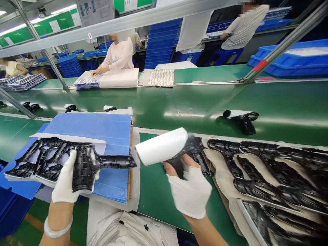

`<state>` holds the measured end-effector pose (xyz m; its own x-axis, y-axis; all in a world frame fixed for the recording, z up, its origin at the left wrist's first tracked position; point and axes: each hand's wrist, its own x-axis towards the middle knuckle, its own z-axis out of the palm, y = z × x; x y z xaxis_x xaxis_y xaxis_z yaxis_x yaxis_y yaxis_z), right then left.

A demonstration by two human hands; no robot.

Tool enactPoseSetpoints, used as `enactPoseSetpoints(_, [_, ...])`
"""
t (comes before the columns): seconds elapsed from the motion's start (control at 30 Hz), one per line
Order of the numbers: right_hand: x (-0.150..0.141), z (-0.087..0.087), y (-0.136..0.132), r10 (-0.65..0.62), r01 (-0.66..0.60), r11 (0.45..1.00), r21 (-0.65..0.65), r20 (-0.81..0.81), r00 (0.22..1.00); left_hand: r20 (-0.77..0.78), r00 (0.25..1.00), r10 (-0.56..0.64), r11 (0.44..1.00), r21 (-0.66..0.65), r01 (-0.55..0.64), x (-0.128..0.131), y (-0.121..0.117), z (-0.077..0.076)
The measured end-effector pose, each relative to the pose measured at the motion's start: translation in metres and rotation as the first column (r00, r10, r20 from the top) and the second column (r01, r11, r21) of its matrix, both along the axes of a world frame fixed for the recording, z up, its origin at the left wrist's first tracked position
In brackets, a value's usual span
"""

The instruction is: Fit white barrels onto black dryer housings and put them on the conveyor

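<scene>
Dryer, one, white and black, mid-frame, its handle clasped by the fingers of the right hand. Left hand, left of centre: fingers grasping one black shell. At right, one second dryer lies on the green belt. Upper right, a blue bin holds something pale.

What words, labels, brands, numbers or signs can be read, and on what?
No text is readable.
Hanging white printed sheet, top left: too small and blurred.
White paper sheets on green wall boards: too small.
Small white label with red mark on silvery metal beam: too small.
White-and-black pistol-shaped part in white-gloved right hand: no lettering visible.
</scene>
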<state>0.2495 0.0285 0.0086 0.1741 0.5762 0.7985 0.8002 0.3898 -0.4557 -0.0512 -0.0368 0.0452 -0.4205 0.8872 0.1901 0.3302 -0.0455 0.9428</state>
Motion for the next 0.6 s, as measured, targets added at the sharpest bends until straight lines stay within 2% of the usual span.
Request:
enactPoseSetpoints(0.07, [0.001, 0.009, -0.001, 0.145, -0.145, 0.989, -0.01, 0.034, 0.989, 0.122, 0.991, -0.061, 0.992, -0.106, 0.074, 0.02, 0.01, 0.009])
enactPoseSetpoints(0.1, [-0.001, 0.012, -0.001, 0.266, -0.265, 0.964, -0.018, 0.066, 0.962, 0.262, 0.961, -0.084, 0.982, -0.141, 0.124, 0.03, 0.015, 0.012])
enactPoseSetpoints(0.17, [-0.009, 0.017, -0.002, 0.496, -0.491, 0.868, -0.071, 0.155, 0.854, 0.393, 0.909, -0.136, 0.967, -0.145, 0.208, 0.048, 0.024, 0.015])
enactPoseSetpoints(0.23, [-0.019, 0.017, -0.002, 0.622, -0.604, 0.782, -0.151, 0.24, 0.745, 0.43, 0.884, -0.186, 0.959, -0.114, 0.258, 0.061, 0.029, 0.014])
enactPoseSetpoints(0.3, [-0.027, 0.013, -0.001, 0.651, -0.621, 0.758, -0.202, 0.3, 0.697, 0.439, 0.867, -0.236, 0.948, -0.092, 0.304, 0.067, 0.032, 0.01])
enactPoseSetpoints(0.43, [-0.032, 0.003, 0.001, 0.665, -0.616, 0.747, -0.249, 0.299, 0.685, 0.536, 0.78, -0.324, 0.903, -0.07, 0.423, 0.071, 0.033, 0.003])
enactPoseSetpoints(0.5, [-0.032, 0.001, 0.002, 0.681, -0.622, 0.732, -0.279, 0.257, 0.686, 0.568, 0.758, -0.321, 0.896, -0.077, 0.437, 0.071, 0.032, 0.002])
enactPoseSetpoints(0.6, [-0.033, 0.0, 0.003, 0.706, -0.636, 0.701, -0.322, 0.188, 0.683, 0.575, 0.765, -0.291, 0.895, -0.12, 0.431, 0.07, 0.031, 0.003])
